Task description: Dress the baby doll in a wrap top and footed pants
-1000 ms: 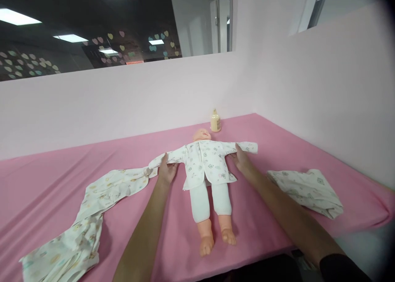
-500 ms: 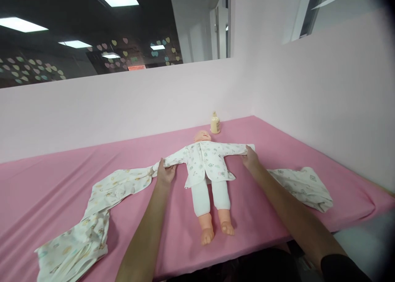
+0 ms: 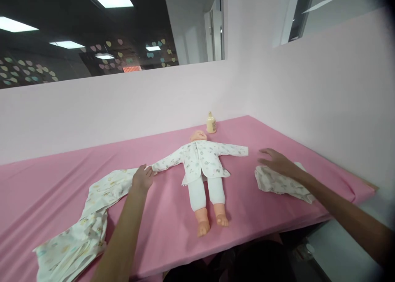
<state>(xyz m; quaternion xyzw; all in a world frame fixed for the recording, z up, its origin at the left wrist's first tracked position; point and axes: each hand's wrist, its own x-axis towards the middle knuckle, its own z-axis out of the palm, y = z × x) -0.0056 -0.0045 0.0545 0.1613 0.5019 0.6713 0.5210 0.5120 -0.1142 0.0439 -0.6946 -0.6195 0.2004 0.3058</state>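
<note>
A baby doll (image 3: 203, 228) lies face up on the pink-covered table, arms spread, in white trousers (image 3: 196, 194) and a white printed jacket (image 3: 193, 162). My left hand (image 3: 143, 178) is at the cuff of the sleeve on the left, over the end of a cream printed baby garment (image 3: 108, 189). Its fingers are curled; what lies between them is hidden. Fingers stretched out, my right hand (image 3: 274, 160) hovers open with nothing in it, past the other sleeve's cuff. Just below it lies a crumpled white printed cloth garment (image 3: 271, 182), partly covered by the forearm.
A cream pump bottle (image 3: 211, 124) stands behind the doll's head, near the wall. The pink sheet (image 3: 173, 232) covers the table to its front edge. A wall (image 3: 308, 88) rises on the right, and a window (image 3: 123, 31) with reflections runs above the back wall.
My right hand has let go of the sleeve on the right and moved right, over the crumpled garment. My left hand has slid left, off the sleeve to its cuff end.
</note>
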